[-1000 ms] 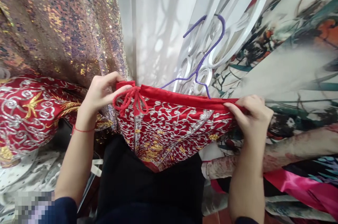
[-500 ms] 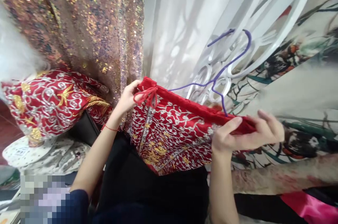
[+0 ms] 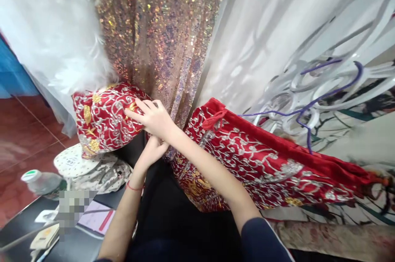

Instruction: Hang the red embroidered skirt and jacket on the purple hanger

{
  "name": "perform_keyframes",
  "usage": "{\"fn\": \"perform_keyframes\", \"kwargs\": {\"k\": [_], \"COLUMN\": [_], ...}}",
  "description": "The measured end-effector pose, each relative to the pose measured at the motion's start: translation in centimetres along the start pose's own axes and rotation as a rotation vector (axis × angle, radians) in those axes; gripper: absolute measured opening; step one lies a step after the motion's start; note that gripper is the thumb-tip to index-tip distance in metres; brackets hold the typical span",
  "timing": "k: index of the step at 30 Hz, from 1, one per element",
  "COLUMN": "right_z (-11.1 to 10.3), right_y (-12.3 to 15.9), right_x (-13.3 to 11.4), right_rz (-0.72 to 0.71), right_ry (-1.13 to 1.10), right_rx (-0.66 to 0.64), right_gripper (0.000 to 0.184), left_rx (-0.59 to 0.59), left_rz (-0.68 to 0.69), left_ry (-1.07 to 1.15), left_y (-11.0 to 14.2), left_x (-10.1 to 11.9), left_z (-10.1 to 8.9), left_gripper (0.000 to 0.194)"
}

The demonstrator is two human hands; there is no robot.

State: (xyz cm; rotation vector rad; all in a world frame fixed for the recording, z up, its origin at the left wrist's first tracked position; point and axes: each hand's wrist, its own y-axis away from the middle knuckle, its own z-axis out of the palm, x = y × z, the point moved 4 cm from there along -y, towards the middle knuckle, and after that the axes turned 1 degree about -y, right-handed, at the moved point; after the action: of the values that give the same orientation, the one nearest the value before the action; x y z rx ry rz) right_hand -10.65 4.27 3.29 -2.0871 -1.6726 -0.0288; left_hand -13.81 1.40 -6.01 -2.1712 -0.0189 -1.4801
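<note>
My right hand [image 3: 157,120] reaches across to the left, its fingers stretched out over a red embroidered garment [image 3: 108,122] with silver scrolls and gold motifs. Beneath it, crossed under the right wrist, is my left hand [image 3: 153,153] with a red string at the wrist; its fingers are mostly hidden. To the right lies a matching red embroidered skirt [image 3: 247,150], its plain red waistband carrying a tied cord [image 3: 214,120]. A purple hanger [image 3: 304,111] sticks up behind that waistband. Neither hand touches the skirt's waistband.
Sequined fabric [image 3: 166,27] and white feathery fabric [image 3: 61,27] hang behind. At lower left, a dark seat or tabletop [image 3: 74,241] bears a bottle [image 3: 45,183] and cables. Polka-dot fabric pieces [image 3: 77,163] are stacked nearby. White scrolled metalwork [image 3: 286,105] stands at right.
Both hands have let go of the skirt's waistband. My right hand has crossed leftward to the other red garment, over my left hand. The view has turned left.
</note>
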Motion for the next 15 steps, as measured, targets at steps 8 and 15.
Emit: {"fn": "perform_keyframes", "kwargs": {"k": [8,15], "right_z": [-0.6,-4.8], "right_y": [-0.4,1.2], "right_x": [0.1,3.3], "right_rz": [0.105,0.352], "right_ry": [-0.042,-0.084], "right_rx": [-0.017,0.04], "right_gripper": [0.05,0.047], "left_rx": [0.331,0.789], "left_rz": [-0.157,0.04], "left_ry": [0.151,-0.169], "left_y": [3.4,3.8], "left_x": [-0.6,3.6], "left_z": [-3.0,-2.5], "left_gripper": [0.035,0.058]}}
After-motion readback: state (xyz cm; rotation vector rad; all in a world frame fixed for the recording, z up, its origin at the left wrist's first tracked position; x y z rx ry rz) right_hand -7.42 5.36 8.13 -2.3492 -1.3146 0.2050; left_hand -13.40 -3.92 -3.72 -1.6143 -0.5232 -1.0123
